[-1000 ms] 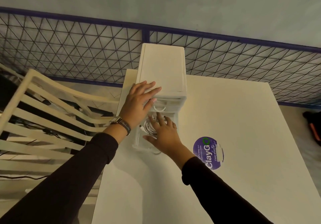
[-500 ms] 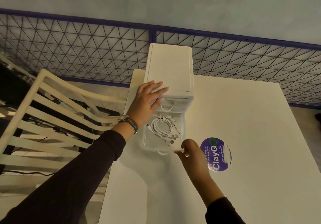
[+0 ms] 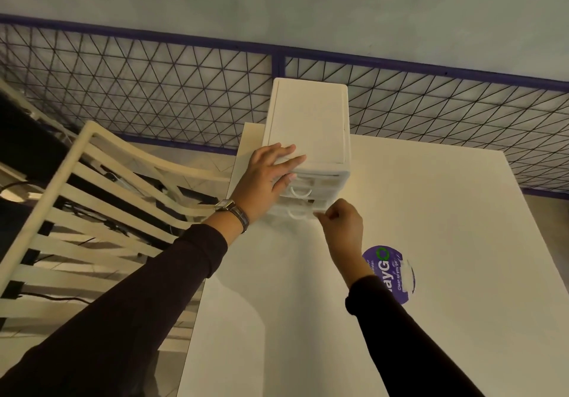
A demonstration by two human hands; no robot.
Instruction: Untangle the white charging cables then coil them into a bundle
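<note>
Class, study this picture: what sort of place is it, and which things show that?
Probably a café or canteen seating area: a white table bearing a purple "Clean as you go" sticker, a slatted chair, a mesh railing.

Left hand [image 3: 268, 178] lies flat, fingers [image 3: 291, 162] straight; right hand [image 3: 341, 227] curled, pinching.

A white bench [image 3: 431, 242] was fitted with a round purple sticker [image 3: 388, 271]. A cream slatted chair [image 3: 129, 150] was positioned at its left; a wire mesh fence [image 3: 154, 88] was mounted behind.
</note>
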